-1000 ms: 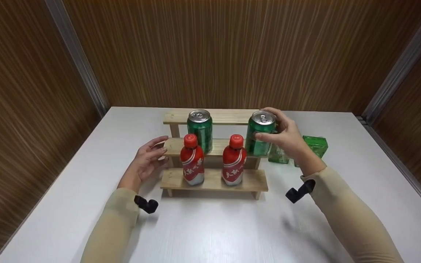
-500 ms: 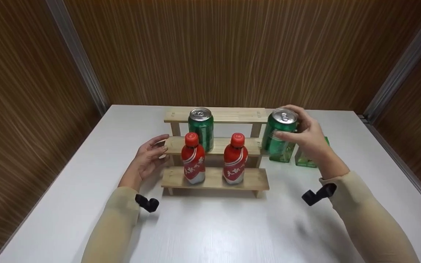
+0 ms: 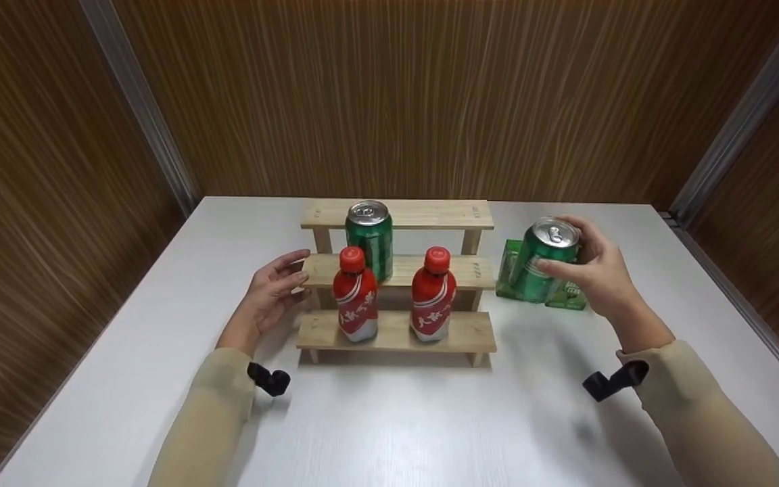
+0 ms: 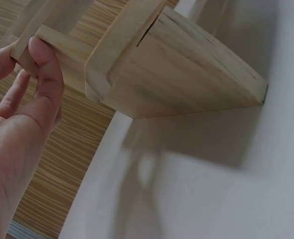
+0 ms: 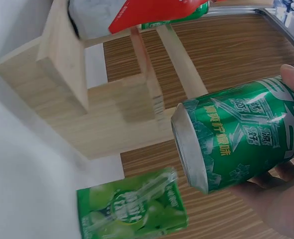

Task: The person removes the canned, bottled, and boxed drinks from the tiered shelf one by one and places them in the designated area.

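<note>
My right hand [image 3: 602, 277] grips a green soda can [image 3: 538, 270], with thumb and fingers round its side. The right wrist view shows that can [image 5: 236, 134] raised and tipped sideways there, its silver base beside the wooden three-step rack [image 3: 457, 331]. My left hand [image 3: 269, 292] pinches the left end of the rack's middle board, seen between thumb and fingers [image 4: 48, 62] in the left wrist view. Another green can [image 3: 377, 247] stands on the middle step, partly hidden by a red bottle [image 3: 357, 297]. A second red bottle [image 3: 433, 297] stands on the bottom step.
Behind the raised can, to the right of the rack, stand two green juice cartons [image 3: 569, 297], partly covered by it; one carton [image 5: 132, 204] shows in the right wrist view. The white table [image 3: 389, 419] ends at brown wood-grain walls [image 3: 396, 101].
My right hand has carried the green can off the right of the middle step, rightward to in front of the cartons. The left hand stays at the rack's end.
</note>
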The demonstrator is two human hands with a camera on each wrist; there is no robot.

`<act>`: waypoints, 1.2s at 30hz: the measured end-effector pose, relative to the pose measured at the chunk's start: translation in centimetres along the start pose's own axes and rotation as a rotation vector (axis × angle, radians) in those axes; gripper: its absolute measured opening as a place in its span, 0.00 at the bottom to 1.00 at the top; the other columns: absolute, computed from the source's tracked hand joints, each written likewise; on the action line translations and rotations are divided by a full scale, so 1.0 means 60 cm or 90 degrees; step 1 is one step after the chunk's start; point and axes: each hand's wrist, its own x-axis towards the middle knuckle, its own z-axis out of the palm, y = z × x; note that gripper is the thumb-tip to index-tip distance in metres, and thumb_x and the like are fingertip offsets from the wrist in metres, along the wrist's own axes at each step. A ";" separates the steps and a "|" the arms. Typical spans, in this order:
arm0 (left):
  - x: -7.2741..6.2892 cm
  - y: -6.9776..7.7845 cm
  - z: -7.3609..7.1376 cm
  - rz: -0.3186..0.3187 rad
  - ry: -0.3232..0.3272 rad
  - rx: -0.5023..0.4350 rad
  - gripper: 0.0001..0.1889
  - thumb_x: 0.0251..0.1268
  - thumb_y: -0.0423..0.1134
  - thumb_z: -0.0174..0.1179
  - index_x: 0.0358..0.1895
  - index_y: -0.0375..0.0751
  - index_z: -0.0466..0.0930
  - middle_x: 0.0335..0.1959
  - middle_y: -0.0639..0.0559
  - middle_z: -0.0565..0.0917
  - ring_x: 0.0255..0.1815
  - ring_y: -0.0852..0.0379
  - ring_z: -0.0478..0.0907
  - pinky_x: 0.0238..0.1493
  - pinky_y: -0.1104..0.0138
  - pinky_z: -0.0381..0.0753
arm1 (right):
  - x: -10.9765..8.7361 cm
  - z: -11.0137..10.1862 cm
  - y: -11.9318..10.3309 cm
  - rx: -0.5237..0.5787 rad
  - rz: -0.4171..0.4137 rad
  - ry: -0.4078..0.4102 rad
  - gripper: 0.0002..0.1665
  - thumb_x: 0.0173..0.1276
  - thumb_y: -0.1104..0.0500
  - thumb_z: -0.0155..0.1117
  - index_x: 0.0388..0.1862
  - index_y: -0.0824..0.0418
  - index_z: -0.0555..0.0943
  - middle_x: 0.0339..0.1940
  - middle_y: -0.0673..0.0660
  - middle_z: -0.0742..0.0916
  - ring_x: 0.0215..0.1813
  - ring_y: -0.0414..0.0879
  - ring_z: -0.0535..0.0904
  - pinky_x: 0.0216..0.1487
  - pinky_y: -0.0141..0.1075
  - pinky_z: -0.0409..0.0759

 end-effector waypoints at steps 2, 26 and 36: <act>0.001 0.000 0.000 -0.002 0.000 0.001 0.27 0.58 0.25 0.60 0.62 0.36 0.67 0.52 0.43 0.73 0.41 0.54 0.76 0.35 0.65 0.78 | -0.007 -0.002 0.012 -0.008 0.009 0.005 0.40 0.55 0.68 0.70 0.65 0.58 0.65 0.58 0.59 0.73 0.58 0.47 0.71 0.51 0.29 0.72; 0.003 -0.011 0.003 0.029 0.015 -0.027 0.26 0.57 0.25 0.61 0.61 0.34 0.68 0.52 0.43 0.73 0.42 0.53 0.75 0.35 0.65 0.78 | -0.035 -0.001 0.125 -0.071 0.074 0.038 0.44 0.51 0.62 0.74 0.66 0.60 0.63 0.59 0.56 0.73 0.60 0.42 0.69 0.52 0.25 0.71; 0.003 -0.015 0.002 0.048 0.003 -0.037 0.25 0.57 0.24 0.59 0.60 0.32 0.68 0.49 0.43 0.74 0.42 0.53 0.74 0.35 0.65 0.78 | -0.038 0.004 0.138 -0.083 0.091 0.039 0.45 0.50 0.61 0.75 0.66 0.60 0.63 0.59 0.55 0.73 0.60 0.42 0.68 0.53 0.26 0.70</act>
